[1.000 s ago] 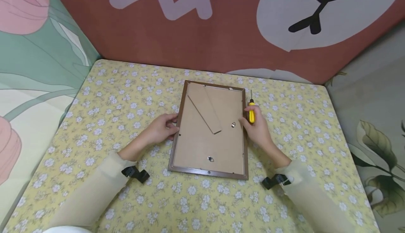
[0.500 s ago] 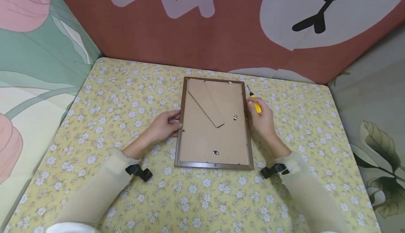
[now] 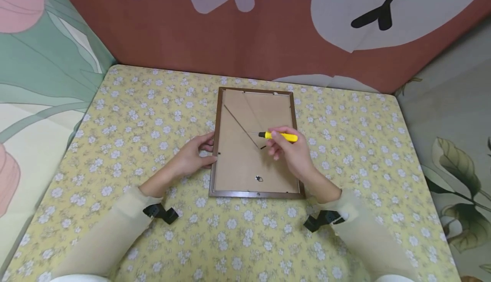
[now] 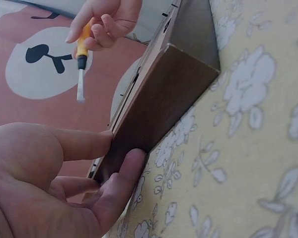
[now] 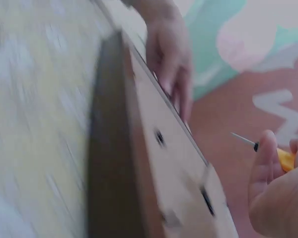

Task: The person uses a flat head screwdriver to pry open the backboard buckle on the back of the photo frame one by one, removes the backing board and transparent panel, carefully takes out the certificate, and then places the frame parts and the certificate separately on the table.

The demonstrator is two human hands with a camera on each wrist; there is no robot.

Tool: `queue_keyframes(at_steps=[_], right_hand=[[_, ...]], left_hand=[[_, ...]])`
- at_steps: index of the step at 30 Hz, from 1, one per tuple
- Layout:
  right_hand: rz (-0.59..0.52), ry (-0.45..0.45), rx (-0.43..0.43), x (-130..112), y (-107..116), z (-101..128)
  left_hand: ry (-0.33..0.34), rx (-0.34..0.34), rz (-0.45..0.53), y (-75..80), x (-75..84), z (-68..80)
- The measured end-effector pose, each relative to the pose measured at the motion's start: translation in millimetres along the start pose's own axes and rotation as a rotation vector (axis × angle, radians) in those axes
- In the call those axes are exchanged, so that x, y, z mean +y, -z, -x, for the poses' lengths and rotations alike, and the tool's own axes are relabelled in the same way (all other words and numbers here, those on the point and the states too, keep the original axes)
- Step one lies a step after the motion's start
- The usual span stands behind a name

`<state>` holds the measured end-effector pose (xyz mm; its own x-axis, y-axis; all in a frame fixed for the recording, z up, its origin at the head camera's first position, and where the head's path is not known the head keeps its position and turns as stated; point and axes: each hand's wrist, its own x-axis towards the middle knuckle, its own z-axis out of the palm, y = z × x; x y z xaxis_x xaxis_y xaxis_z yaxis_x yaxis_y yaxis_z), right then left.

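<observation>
Hands — two: one frame point(image 3: 253, 175), one screwdriver point(image 3: 279, 136).

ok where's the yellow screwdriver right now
In the head view the yellow screwdriver is held in the right hand over the middle of the picture frame's backing board, tip pointing left toward the left hand.
</observation>
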<state>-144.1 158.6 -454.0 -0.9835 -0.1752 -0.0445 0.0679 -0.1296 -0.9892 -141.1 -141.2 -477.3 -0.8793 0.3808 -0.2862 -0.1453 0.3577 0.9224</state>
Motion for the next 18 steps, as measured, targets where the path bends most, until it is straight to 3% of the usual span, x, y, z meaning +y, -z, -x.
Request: queue_keyframes(at_steps=[8,18], right_hand=[[-0.031,-0.093,-0.014,24.0,-45.2,4.7],[-0.005,-0.153,0.005,35.5,-52.1,8.6]], left_hand=[[0.012,0.001,0.012,0.7,0.3,1.0],[0.021,-0.006,0.037,0.5,2.6,-0.3]])
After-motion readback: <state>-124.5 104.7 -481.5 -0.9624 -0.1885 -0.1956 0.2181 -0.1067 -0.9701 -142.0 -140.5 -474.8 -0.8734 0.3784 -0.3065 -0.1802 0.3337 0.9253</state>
